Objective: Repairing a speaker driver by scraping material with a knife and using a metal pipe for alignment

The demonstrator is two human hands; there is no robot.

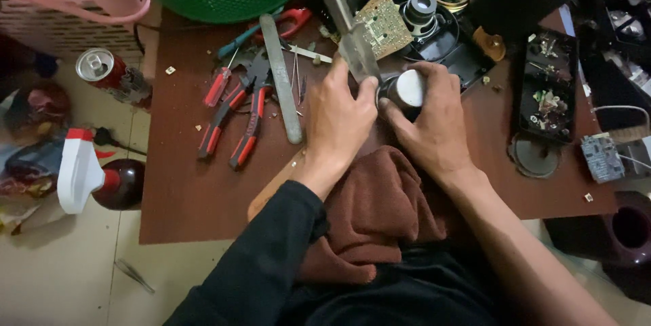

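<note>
While the left hand (342, 112) grips a long grey metal file (342, 17) slanting up and away, the right hand (434, 119) wraps closed around a small round white-topped metal part (409, 88) — both meet at the middle of the dark brown wooden tabletop (183, 190). Just left lie red-handled pliers (234, 119) and a flat grey metal bar (281, 78); a rust-brown cloth (380, 211) drapes below the wrists — partly over the tabletop's near edge.

matt wooden table (190, 190), soft brown cloth (380, 211)
</note>
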